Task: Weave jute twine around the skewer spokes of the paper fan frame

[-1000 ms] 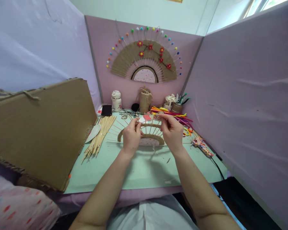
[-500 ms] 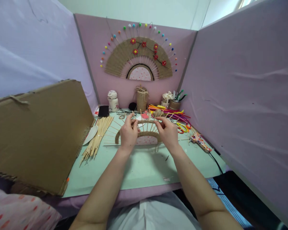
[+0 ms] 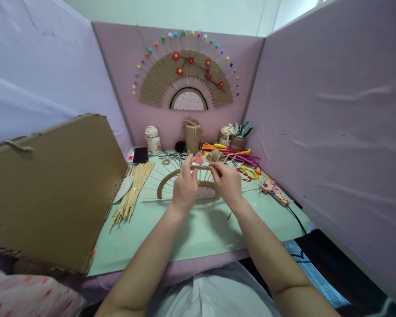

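Observation:
A half-round fan of thin wooden sticks lies on the table in front of me, with a brown twine band (image 3: 165, 179) woven across its sticks. At its base is a white, pink-spotted half circle (image 3: 206, 192), partly covered by my hands. My left hand (image 3: 185, 187) is closed at the top of the band, its fingertips among the sticks. Beside it, my right hand (image 3: 229, 182) pinches the band's upper edge between thumb and forefinger. A loose twine end (image 3: 214, 203) hangs below the right hand. Exactly what lies between the fingertips is hard to see.
Left of the fan lie a bundle of wooden sticks (image 3: 133, 193) and a large cardboard sheet (image 3: 53, 189). A glue gun (image 3: 274, 193) and scissors (image 3: 249, 174) lie right. Behind are coloured pipe cleaners (image 3: 240, 156), a jar (image 3: 153, 141) and a finished fan (image 3: 188, 72) on the panel.
My left hand has shifted right along the band, closer to my right hand, uncovering more of the band's left side. My right hand stays at the band's top. The view has shifted slightly.

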{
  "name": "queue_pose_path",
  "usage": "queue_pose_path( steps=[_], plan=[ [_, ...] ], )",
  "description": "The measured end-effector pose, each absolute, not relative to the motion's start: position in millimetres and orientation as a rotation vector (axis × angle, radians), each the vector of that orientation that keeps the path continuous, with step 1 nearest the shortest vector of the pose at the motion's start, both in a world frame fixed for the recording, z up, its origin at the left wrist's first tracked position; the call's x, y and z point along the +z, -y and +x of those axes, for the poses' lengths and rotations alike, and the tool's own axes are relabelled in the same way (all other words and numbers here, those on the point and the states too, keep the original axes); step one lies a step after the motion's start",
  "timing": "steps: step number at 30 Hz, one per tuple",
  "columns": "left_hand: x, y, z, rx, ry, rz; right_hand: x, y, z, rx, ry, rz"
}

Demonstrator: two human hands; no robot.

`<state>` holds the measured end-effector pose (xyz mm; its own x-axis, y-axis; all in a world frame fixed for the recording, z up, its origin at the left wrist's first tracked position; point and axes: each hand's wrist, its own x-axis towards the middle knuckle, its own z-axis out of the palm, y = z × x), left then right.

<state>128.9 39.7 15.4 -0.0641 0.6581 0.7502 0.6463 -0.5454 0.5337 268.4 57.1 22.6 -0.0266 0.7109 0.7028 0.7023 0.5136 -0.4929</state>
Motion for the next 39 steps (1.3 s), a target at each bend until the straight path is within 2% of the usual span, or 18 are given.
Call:
queue_pose_path(
  steps=[4,8,18,26,32,39],
  plan=[
    [28,-46,135,1.503,-1.493,2.147,24,-56,270,0.01,1.754,-1.193],
    [29,-51,133,1.423,-1.494,2.129,24,-55,274,0.035,1.73,-1.168],
    [31,-49,137,1.519,-1.569,2.064,40,-54,289,0.383,1.56,-0.957],
    [30,-50,139,1.567,-1.584,2.083,70,-49,293,0.687,1.396,-0.807],
    [29,-49,138,1.578,-1.588,2.117,80,-61,280,0.774,1.442,-0.758],
    [30,-50,138,1.579,-1.616,2.113,62,-56,284,0.687,1.288,-0.812]
  ],
)
